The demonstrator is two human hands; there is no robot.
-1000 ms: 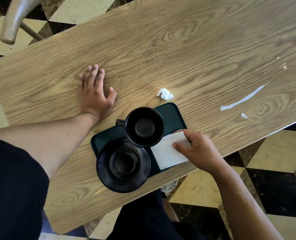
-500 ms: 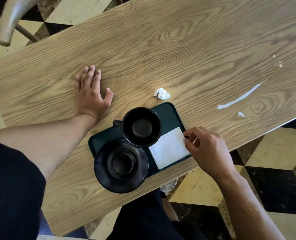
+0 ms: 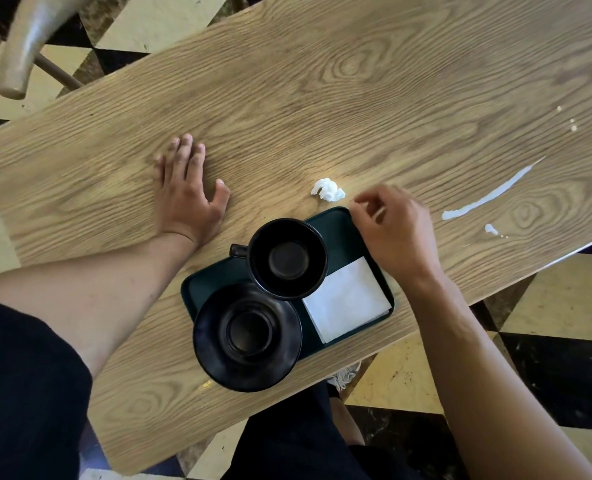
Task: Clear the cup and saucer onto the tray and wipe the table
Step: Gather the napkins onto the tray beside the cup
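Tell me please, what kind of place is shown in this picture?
Probably a café or small eatery. A black cup and saucer sit on a dark serving tray with a paper napkin, on a wood-grain table over a checkered tile floor.

Bare table (image 3: 374,98) beyond crumpled tissue (image 3: 327,189), spill (image 3: 491,194).

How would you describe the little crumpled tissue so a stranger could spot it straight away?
Start at the dark green tray near the table's near edge. Just beyond its far corner lies the crumpled tissue, directly on the wood. Unlike the flat napkin on the tray, it is a small scrunched white wad.
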